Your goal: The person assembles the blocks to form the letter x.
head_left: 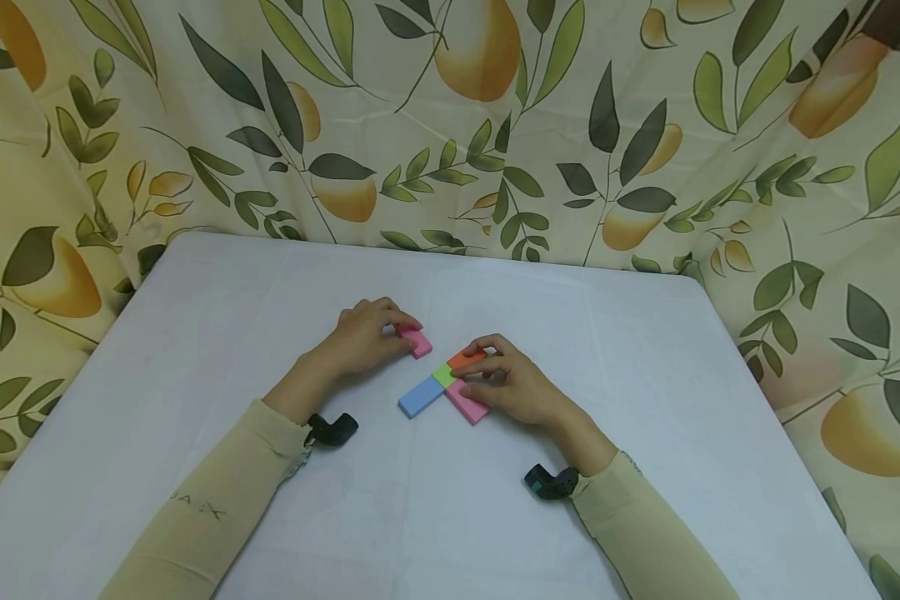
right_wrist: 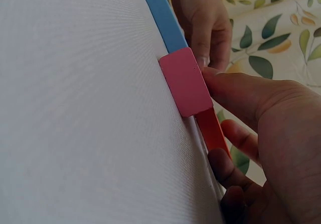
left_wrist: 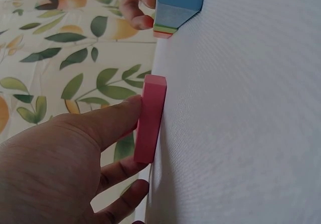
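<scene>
text: faint mirrored lettering, unreadable | on: left sleeve (head_left: 198,508)

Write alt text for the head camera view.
A person's left hand holds a pink block on a white table, while the right hand rests on a cluster of orange, green, blue and pink blocks. A leaf-and-fruit curtain hangs behind.
</scene>
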### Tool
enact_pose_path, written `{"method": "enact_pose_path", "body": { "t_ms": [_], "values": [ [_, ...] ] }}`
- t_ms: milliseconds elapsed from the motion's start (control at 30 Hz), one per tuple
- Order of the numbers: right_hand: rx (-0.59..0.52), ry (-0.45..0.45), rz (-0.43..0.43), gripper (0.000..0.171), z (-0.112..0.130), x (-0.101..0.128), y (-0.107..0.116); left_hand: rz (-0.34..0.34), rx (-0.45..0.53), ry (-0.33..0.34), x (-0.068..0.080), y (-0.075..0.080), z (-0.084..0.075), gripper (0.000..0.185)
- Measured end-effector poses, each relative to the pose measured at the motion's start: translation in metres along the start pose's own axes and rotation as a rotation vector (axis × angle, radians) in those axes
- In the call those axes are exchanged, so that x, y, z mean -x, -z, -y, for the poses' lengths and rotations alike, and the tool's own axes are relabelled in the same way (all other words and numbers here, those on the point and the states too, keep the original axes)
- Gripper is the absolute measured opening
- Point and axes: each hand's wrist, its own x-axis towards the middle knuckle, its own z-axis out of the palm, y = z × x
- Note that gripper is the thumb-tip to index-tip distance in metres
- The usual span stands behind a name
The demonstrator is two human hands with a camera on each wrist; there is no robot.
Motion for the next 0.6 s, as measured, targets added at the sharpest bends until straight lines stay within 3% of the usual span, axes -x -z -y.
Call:
{"method": "enact_pose_path", "body": {
  "t_ms": [600],
  "values": [
    [0.003,-0.022,0.004,0.025,0.0027,0.0017,-0.0003,0.002,0.009,0.003,0.0015,0.0013,-0.0020,0.032]
  ]
}}
